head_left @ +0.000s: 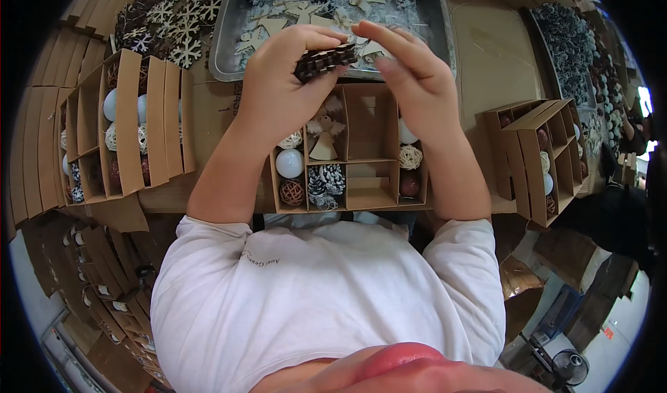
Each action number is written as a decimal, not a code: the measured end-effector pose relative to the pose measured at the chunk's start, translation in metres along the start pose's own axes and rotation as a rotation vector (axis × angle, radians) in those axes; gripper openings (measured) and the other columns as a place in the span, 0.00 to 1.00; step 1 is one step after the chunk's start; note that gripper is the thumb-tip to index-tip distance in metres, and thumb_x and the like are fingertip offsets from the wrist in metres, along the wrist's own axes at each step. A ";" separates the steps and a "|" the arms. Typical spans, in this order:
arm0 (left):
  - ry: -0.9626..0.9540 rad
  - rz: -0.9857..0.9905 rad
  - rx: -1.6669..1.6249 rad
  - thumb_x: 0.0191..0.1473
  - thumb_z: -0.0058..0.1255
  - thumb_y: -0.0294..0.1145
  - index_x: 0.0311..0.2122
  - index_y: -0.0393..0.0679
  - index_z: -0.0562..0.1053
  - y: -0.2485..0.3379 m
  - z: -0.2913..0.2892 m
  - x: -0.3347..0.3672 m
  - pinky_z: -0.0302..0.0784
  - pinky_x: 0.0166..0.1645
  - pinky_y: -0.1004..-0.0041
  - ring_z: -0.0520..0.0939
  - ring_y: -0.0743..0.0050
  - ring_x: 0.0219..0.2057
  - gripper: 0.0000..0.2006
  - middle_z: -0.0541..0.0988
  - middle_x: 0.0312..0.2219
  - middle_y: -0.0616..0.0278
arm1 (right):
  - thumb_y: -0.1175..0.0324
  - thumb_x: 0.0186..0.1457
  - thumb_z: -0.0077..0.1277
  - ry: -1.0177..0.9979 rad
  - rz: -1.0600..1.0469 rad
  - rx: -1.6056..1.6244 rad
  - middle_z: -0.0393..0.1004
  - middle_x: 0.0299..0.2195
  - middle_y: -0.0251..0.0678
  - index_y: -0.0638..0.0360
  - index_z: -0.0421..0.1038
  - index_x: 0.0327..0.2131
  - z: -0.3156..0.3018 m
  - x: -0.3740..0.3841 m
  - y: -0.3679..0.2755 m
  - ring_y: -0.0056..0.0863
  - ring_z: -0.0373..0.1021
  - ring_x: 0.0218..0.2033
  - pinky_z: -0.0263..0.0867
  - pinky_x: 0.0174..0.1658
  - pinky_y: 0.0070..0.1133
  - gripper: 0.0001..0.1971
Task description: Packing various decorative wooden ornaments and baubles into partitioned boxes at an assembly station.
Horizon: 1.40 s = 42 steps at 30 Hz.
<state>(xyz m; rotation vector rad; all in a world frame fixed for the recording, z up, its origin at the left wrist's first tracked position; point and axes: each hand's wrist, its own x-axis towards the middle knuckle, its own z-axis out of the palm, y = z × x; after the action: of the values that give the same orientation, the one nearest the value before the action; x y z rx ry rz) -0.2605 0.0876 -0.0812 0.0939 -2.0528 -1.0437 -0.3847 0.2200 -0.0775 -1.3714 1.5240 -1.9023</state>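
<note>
My left hand [288, 63] is closed around a stack of thin wooden cutouts [323, 61] with dark edges, held above the table. My right hand [417, 63] is beside the stack's right end, thumb and fingers apart, with nothing I can make out between them. Below both hands lies a divided cardboard box [358, 162]. Its compartments hold a wooden angel [325, 135], frosted pine cones [325, 186], a white ball [289, 162], a brown wicker ball [292, 191], a cream wicker ball [410, 157] and a dark red ball [410, 183].
Beyond the hands is a metal tray [226, 42] with wooden angels and frosted cones. Wooden snowflakes [184, 25] are heaped at the far left. Filled divided boxes stand at the left [128, 132] and right [535, 157]. Another tray of frosted cones [566, 49] lies at the far right.
</note>
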 end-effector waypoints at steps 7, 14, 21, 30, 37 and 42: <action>-0.005 0.005 0.059 0.40 0.58 0.18 0.36 0.43 0.72 0.001 -0.004 0.002 0.76 0.40 0.72 0.81 0.61 0.36 0.14 0.80 0.36 0.58 | 0.69 0.50 0.56 -0.114 -0.194 -0.604 0.75 0.39 0.40 0.60 0.77 0.33 -0.019 0.005 -0.005 0.31 0.70 0.41 0.63 0.48 0.26 0.07; -0.100 0.001 0.033 0.40 0.58 0.18 0.35 0.42 0.72 0.006 0.002 -0.002 0.75 0.40 0.69 0.80 0.59 0.36 0.14 0.79 0.36 0.58 | 0.71 0.57 0.49 -0.209 0.145 0.796 0.74 0.43 0.45 0.64 0.77 0.34 -0.014 0.001 0.003 0.30 0.69 0.45 0.60 0.54 0.27 0.08; -0.045 0.044 0.117 0.38 0.56 0.17 0.35 0.41 0.72 0.004 -0.004 0.003 0.76 0.41 0.69 0.80 0.58 0.37 0.14 0.79 0.36 0.57 | 0.73 0.47 0.58 -0.129 -0.261 -0.707 0.75 0.34 0.38 0.59 0.76 0.36 -0.017 0.010 -0.010 0.30 0.71 0.39 0.62 0.52 0.30 0.10; -0.091 -0.015 0.056 0.35 0.54 0.16 0.35 0.41 0.73 0.004 -0.005 0.002 0.75 0.43 0.68 0.80 0.57 0.39 0.16 0.79 0.36 0.58 | 0.71 0.51 0.55 -0.229 0.077 0.139 0.73 0.40 0.38 0.63 0.75 0.24 -0.037 0.006 -0.011 0.22 0.68 0.36 0.63 0.45 0.25 0.07; -0.341 0.296 0.098 0.25 0.54 0.15 0.29 0.45 0.74 0.016 0.002 0.001 0.65 0.52 0.66 0.71 0.57 0.45 0.18 0.73 0.34 0.65 | 0.72 0.55 0.53 -0.169 0.033 0.180 0.71 0.40 0.37 0.66 0.74 0.30 -0.029 0.006 0.003 0.20 0.68 0.38 0.65 0.39 0.16 0.06; -0.345 0.370 0.139 0.24 0.55 0.16 0.28 0.53 0.74 0.020 0.000 -0.008 0.57 0.59 0.57 0.67 0.60 0.47 0.19 0.68 0.36 0.68 | 0.71 0.53 0.56 -0.314 0.260 0.469 0.72 0.34 0.32 0.66 0.74 0.31 -0.014 0.000 0.005 0.17 0.68 0.33 0.64 0.37 0.15 0.07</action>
<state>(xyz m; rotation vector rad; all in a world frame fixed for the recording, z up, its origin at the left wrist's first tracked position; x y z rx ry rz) -0.2497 0.1041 -0.0717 -0.4074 -2.3330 -0.7229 -0.3974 0.2262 -0.0815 -1.1286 0.9718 -1.6496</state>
